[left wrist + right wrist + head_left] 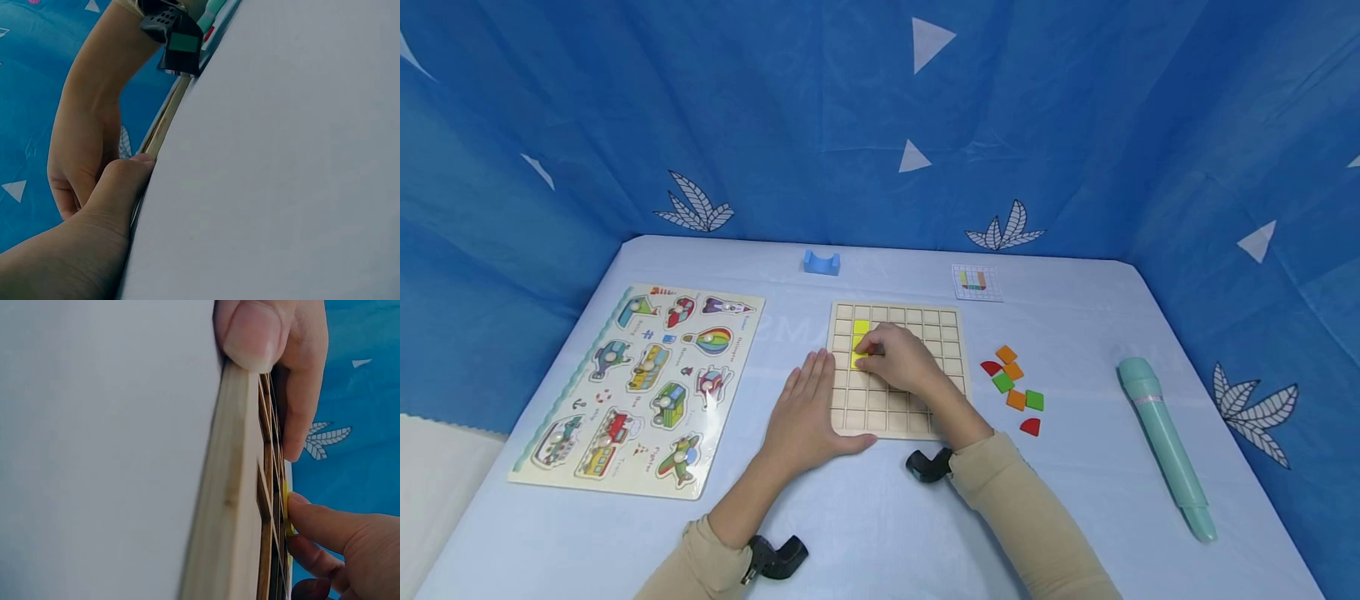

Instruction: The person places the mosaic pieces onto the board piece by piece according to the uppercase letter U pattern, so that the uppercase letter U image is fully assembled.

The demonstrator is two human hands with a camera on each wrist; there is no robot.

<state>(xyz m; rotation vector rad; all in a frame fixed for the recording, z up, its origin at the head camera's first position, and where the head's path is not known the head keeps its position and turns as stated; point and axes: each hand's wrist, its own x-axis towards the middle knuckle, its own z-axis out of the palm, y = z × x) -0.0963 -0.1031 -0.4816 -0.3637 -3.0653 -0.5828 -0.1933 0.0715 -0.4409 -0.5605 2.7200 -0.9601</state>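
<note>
A square wooden grid board [887,406] lies on the table, with yellow square tiles [861,327] in a column near its upper left. Over that column my right hand [901,357] pinches a yellow tile [286,509] between thumb and fingers, down at the grid; the fingers partly hide it. My left hand [805,412] lies along the board's left side, fingers straight. Its thumb [128,178] rests at the front edge of the board, as both wrist views show.
Loose orange, green and red pieces [1015,400] lie right of the board. Behind it are a small pattern card [988,293] and a blue notched block [822,264]. A vehicle puzzle board [707,442] is at left, a teal tube-shaped object [1172,454] at right.
</note>
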